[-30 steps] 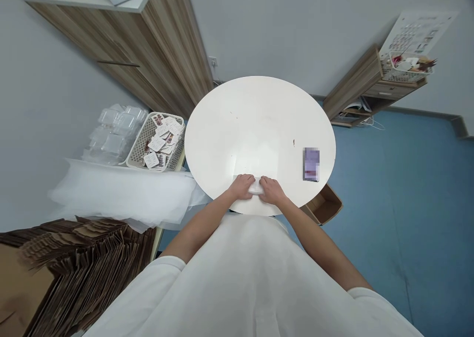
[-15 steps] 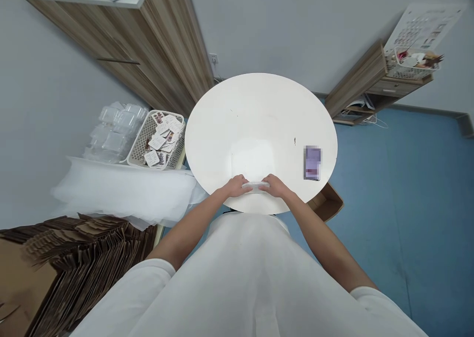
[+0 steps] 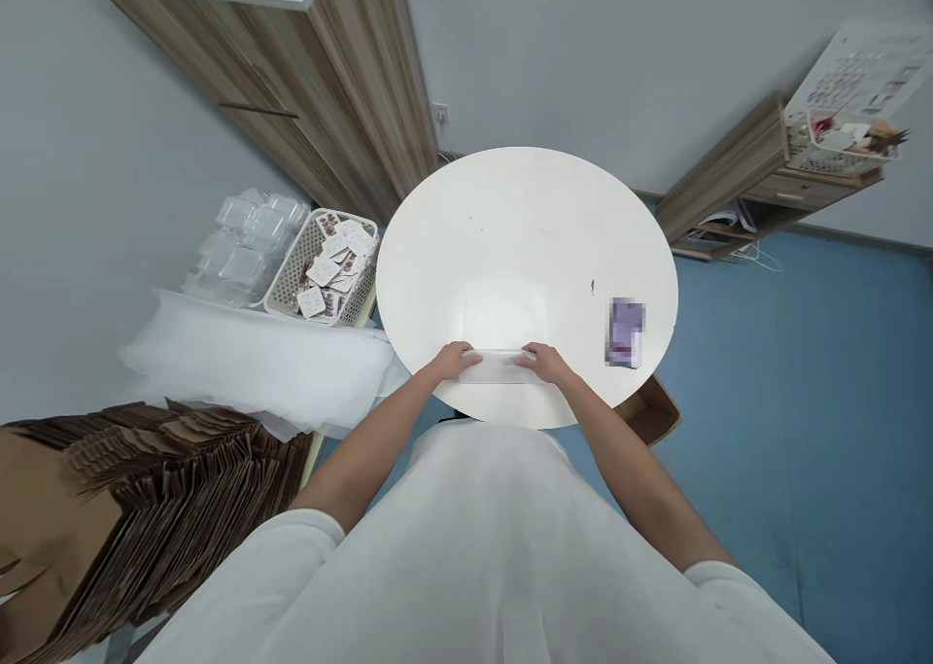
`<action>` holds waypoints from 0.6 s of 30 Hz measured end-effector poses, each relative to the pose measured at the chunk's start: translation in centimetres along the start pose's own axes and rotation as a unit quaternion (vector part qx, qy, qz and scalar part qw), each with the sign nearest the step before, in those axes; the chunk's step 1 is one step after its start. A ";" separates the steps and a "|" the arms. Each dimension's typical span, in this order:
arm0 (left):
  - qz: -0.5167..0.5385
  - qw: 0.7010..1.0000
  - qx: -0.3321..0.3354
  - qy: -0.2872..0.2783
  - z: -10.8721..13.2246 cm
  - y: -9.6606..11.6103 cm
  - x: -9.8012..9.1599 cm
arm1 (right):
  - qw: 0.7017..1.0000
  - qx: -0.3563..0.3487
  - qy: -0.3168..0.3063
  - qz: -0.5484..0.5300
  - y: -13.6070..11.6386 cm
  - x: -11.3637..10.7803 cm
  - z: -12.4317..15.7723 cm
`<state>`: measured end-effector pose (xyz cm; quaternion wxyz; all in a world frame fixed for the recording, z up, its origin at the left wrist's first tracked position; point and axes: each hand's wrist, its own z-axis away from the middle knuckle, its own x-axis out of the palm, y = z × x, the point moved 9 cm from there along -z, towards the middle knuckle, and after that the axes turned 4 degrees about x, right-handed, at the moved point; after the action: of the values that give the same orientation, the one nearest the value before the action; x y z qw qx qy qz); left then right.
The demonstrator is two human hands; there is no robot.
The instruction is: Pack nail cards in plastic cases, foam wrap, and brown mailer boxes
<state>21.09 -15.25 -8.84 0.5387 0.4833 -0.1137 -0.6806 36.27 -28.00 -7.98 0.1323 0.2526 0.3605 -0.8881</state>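
Note:
A round white table (image 3: 510, 227) stands in front of me. Near its front edge both my hands hold one small clear plastic box (image 3: 500, 366) between them. My left hand (image 3: 453, 361) grips the box's left end with curled fingers. At the right end, my right hand (image 3: 545, 363) is closed on it the same way. The box lies low over the tabletop; whether it touches the surface I cannot tell.
A purple card (image 3: 626, 332) lies at the table's right. Left of the table are a white basket of small cards (image 3: 325, 270), clear plastic boxes (image 3: 244, 246), white foam sheeting (image 3: 255, 367) and stacked brown cardboard (image 3: 131, 508). An open carton (image 3: 648, 416) sits on the blue floor.
My hands have moved apart, from almost touching over a small white bundle to holding the ends of the clear box, which now shows stretched between them. The view has shifted slightly.

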 end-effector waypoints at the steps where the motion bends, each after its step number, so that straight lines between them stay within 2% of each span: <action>1: 0.000 1.000 -0.011 0.011 -0.1 -0.5 -0.3 | 1.000 0.003 0.005 -0.005 0.3 -0.2 0.0; 5: -0.030 0.997 -0.049 0.050 -0.1 -1.7 -1.0 | 0.998 0.041 0.050 0.008 2.0 -1.2 0.2; 8: -0.048 0.992 -0.064 0.101 0.3 -1.7 -1.7 | 0.989 0.063 0.110 0.076 2.9 -2.3 0.9; 10: -0.066 0.982 -0.043 0.170 0.9 -0.7 -2.6 | 0.972 0.053 0.172 0.148 2.4 -3.2 1.8; 12: -0.095 0.970 0.020 0.222 1.5 1.4 -3.0 | 0.952 0.008 0.220 0.211 0.8 -3.5 2.7; 14: -0.128 0.965 0.106 0.201 1.6 4.0 -1.9 | 0.942 -0.081 0.203 0.253 -1.7 -2.3 3.2; 16: -0.166 0.961 0.176 0.133 1.5 6.2 0.3 | 0.932 -0.172 0.140 0.285 -3.9 0.0 3.4; 18: -0.201 0.956 0.199 0.074 1.2 7.3 2.3 | 0.922 -0.208 0.090 0.313 -5.0 1.9 3.4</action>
<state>24.79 -20.52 -4.53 0.2906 0.6427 -0.1069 -0.7007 31.36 -26.94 -4.06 0.4204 0.3981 0.4504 -0.6797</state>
